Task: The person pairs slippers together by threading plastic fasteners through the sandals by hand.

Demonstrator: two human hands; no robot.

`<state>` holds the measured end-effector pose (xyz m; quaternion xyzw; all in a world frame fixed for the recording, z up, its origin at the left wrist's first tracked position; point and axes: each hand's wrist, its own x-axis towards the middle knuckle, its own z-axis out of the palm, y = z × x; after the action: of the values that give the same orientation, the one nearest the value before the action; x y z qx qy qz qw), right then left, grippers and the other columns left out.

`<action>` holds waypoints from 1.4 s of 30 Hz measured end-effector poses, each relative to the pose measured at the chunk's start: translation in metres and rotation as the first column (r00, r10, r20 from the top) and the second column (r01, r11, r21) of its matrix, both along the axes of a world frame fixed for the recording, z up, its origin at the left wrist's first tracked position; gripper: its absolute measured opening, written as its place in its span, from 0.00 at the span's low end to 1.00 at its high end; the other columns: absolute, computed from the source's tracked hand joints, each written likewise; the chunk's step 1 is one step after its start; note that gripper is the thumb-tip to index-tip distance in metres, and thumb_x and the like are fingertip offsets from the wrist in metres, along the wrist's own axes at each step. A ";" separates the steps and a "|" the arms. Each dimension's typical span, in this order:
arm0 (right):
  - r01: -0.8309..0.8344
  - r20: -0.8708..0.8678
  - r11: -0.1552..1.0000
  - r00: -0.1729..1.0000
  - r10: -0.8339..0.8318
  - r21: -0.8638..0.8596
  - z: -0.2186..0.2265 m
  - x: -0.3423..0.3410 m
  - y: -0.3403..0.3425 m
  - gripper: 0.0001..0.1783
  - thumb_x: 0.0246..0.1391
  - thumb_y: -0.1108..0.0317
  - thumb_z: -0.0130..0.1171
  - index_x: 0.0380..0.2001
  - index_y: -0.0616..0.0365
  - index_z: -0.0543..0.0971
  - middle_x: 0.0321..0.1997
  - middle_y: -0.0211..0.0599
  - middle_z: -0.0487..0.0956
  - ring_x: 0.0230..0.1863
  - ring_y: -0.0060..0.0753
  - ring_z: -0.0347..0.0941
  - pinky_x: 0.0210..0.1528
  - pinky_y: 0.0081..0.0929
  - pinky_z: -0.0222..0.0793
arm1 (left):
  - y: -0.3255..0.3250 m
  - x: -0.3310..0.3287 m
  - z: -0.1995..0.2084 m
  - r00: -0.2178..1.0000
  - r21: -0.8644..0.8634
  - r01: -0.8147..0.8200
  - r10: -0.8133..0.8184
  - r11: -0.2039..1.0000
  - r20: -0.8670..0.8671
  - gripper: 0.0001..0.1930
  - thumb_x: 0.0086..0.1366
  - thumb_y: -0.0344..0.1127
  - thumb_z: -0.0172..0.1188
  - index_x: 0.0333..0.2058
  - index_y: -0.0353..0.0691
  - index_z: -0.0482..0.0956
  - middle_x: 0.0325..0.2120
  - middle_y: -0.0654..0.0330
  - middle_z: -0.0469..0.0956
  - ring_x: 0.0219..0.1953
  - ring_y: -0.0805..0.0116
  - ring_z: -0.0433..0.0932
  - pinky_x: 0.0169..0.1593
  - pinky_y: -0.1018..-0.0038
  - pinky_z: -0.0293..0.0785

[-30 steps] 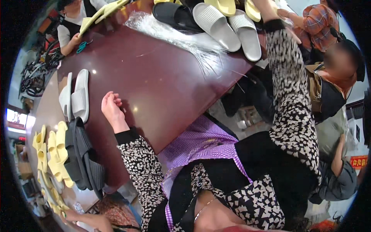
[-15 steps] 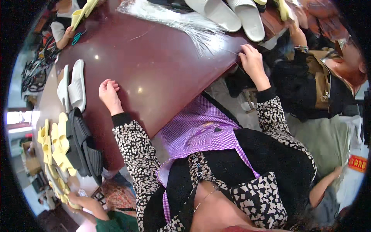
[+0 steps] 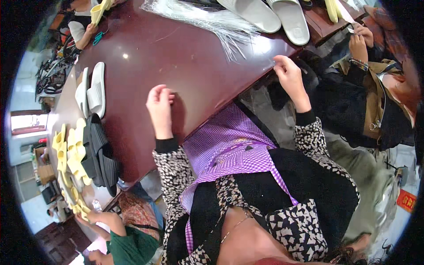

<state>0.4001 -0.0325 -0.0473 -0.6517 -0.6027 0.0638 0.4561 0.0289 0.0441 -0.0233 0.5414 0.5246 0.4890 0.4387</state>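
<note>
Above the dark red tabletop (image 3: 145, 62), my left hand (image 3: 160, 110) has its fingers curled in. Whether anything thin is in them does not show. My right hand (image 3: 289, 79) is at the table's right edge, thumb and fingers drawn together in a pinch. What it pinches, if anything, is too fine to make out. Beyond the hands lies a bundle of thin clear plastic strands (image 3: 207, 25), their loose ends fanned toward my right hand. A pair of light grey slide sandals (image 3: 293, 22) rests next to the bundle, apart from my hands.
Left of my hands stand white-grey slippers (image 3: 96, 90), black slippers (image 3: 105, 154) and several yellow slippers (image 3: 76, 152). Teal-handled scissors (image 3: 98, 38) lie at the far left. Co-workers sit around, one in a green top (image 3: 132, 247), another with a brown-and-black bag or garment (image 3: 373, 106) on the right.
My left hand has moved right, toward my right hand. My right hand has stayed near the table edge, shifting slightly down. The right co-worker's hands have come together.
</note>
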 end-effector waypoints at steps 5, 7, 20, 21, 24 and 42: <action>-0.316 -0.338 0.942 0.904 0.262 -0.116 0.060 -0.045 -0.019 0.11 0.51 0.79 0.54 0.39 0.64 0.75 0.29 0.26 0.73 0.30 0.15 0.68 0.34 0.16 0.66 | -0.036 0.068 0.017 0.931 0.444 0.266 -0.109 0.855 -0.348 0.07 0.58 0.24 0.56 0.36 0.34 0.75 0.33 0.56 0.76 0.36 0.59 0.77 0.40 0.73 0.73; -0.421 -0.378 0.899 0.856 0.351 -0.118 0.066 -0.059 -0.023 0.10 0.51 0.80 0.54 0.39 0.64 0.74 0.29 0.24 0.73 0.31 0.12 0.67 0.33 0.14 0.65 | -0.049 0.093 0.029 0.916 0.482 0.324 -0.142 0.814 -0.375 0.07 0.56 0.23 0.56 0.36 0.34 0.75 0.35 0.54 0.76 0.38 0.57 0.76 0.42 0.70 0.72; -0.657 -0.463 0.750 0.691 0.555 -0.081 0.067 -0.075 -0.015 0.08 0.51 0.77 0.55 0.36 0.64 0.75 0.29 0.32 0.77 0.32 0.20 0.73 0.36 0.20 0.70 | -0.039 0.106 0.026 0.758 0.588 0.587 -0.122 0.557 -0.641 0.11 0.51 0.23 0.59 0.35 0.36 0.76 0.37 0.56 0.76 0.41 0.56 0.74 0.45 0.65 0.70; -0.671 -0.358 0.740 0.704 0.614 -0.050 0.068 -0.072 -0.011 0.08 0.51 0.76 0.55 0.35 0.64 0.76 0.30 0.35 0.78 0.32 0.23 0.74 0.37 0.23 0.71 | -0.040 0.104 0.024 0.761 0.582 0.571 -0.107 0.579 -0.640 0.10 0.51 0.22 0.59 0.35 0.36 0.76 0.37 0.55 0.77 0.41 0.56 0.74 0.46 0.65 0.70; -0.711 -0.427 0.703 0.629 0.650 0.023 0.053 -0.055 0.003 0.08 0.50 0.72 0.56 0.34 0.62 0.77 0.31 0.41 0.80 0.33 0.34 0.77 0.38 0.29 0.73 | -0.033 0.117 0.011 0.776 0.587 0.552 -0.108 0.592 -0.622 0.10 0.54 0.21 0.58 0.36 0.36 0.78 0.38 0.53 0.78 0.41 0.55 0.75 0.47 0.64 0.71; -0.566 0.300 0.824 0.787 0.539 0.001 0.032 -0.092 0.073 0.19 0.47 0.73 0.52 0.46 0.55 0.75 0.49 0.37 0.75 0.51 0.39 0.69 0.51 0.35 0.62 | -0.036 0.106 0.000 0.949 0.498 0.314 -0.275 0.808 -0.153 0.06 0.62 0.19 0.51 0.37 0.31 0.74 0.38 0.52 0.77 0.40 0.61 0.76 0.46 0.71 0.73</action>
<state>0.3085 0.0408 -0.0148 -0.4272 -0.8287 0.0719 0.3543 0.1352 0.0083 -0.0233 0.7313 0.2996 0.5173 0.3283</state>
